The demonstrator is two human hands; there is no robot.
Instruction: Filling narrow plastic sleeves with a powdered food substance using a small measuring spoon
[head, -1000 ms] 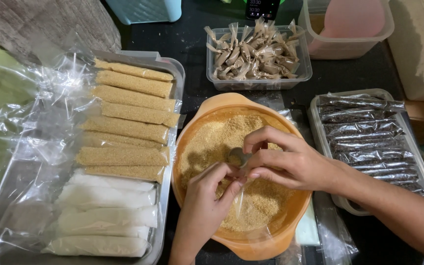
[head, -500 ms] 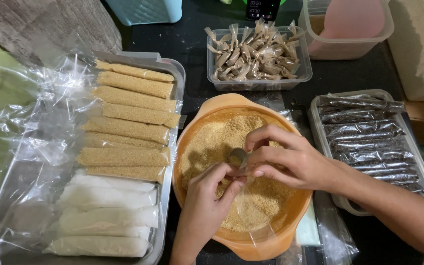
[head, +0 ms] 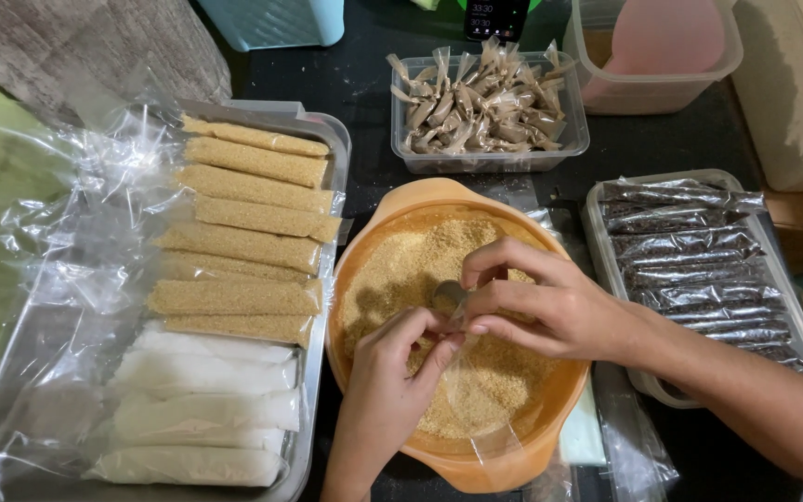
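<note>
Clear plastic bag (over the orange bowl) pinched open by left hand and right hand fingers.

Counts, head view:
- hands: 2, left hand, right hand
- orange bowl: 1
- metal tray: 1
- brown-crumb tube packs: 8
- white tube packs: 5
- clear tubs: 3
- dark tube packs: about 7
</note>
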